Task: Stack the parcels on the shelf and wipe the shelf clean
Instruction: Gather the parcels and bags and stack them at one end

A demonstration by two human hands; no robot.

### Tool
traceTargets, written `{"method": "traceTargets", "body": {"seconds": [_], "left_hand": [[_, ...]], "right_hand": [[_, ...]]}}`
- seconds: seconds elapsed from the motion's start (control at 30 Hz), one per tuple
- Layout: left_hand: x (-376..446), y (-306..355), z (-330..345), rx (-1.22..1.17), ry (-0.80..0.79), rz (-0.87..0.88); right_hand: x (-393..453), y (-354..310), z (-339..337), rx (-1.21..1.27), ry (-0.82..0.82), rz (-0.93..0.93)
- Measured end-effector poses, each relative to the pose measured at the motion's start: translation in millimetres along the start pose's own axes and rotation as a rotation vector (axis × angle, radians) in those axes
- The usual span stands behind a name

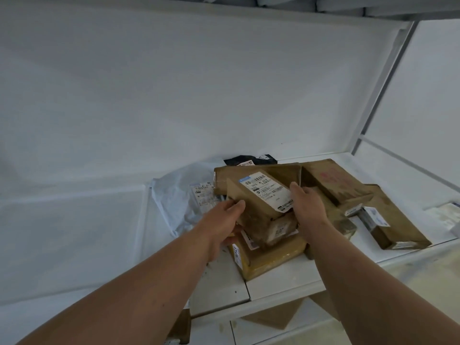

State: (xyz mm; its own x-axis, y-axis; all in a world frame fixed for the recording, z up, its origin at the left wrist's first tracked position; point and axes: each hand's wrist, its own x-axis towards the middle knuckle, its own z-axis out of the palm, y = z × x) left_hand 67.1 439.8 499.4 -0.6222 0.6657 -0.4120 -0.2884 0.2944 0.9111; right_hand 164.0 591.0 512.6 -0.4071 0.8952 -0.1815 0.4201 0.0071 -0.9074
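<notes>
While both hands grip the labelled brown parcel (258, 195) between them, left hand (224, 220) and right hand (308, 205) on opposite ends above the yellow parcel (271, 257), it sits tilted; uneven footing could slide the pile off the shelf (281, 285) edge.

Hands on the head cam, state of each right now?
Left hand: grips the left end of the brown taped cardboard parcel with the white label.
Right hand: holds the same parcel's right side, fingers curled on its edge.
</notes>
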Motion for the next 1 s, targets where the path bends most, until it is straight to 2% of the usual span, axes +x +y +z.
{"method": "traceTargets", "body": {"seconds": [0.13,0.3,0.37,0.5,0.6,0.67,0.77,0.87,0.93,1.0], "left_hand": [[3,6,-5,-0.055,0.045,0.003],[8,3,-30,-0.232,0.042,-0.071],[10,-5,-40,-0.298,0.041,-0.078],[8,-9,-53,-0.408,0.070,-0.070],[6,-4,-71,-0.487,0.149,-0.029],[4,-1,-85,-0.445,0.220,0.038],[0,3,-103,-0.416,0.307,0.122],[-9,0,-121,-0.418,0.372,0.155],[-17,-8,-132,-0.386,0.405,0.164],[-27,-16,-143,-0.366,0.433,0.166]], "right_hand": [[-4,-5,11,0.007,-0.126,-0.037],[-7,-5,23,0.053,-0.269,-0.063],[-4,-4,28,0.053,-0.239,-0.106],[13,-2,27,-0.086,-0.019,-0.272],[16,-6,27,-0.247,-0.015,-0.354],[9,-11,38,-0.344,-0.114,-0.405],[-13,-19,66,-0.416,-0.350,-0.457],[-37,-22,100,-0.661,-0.612,-0.500],[-51,-17,121,-0.734,-0.741,-0.416],[-63,-9,137,-0.693,-0.810,-0.287]]}}
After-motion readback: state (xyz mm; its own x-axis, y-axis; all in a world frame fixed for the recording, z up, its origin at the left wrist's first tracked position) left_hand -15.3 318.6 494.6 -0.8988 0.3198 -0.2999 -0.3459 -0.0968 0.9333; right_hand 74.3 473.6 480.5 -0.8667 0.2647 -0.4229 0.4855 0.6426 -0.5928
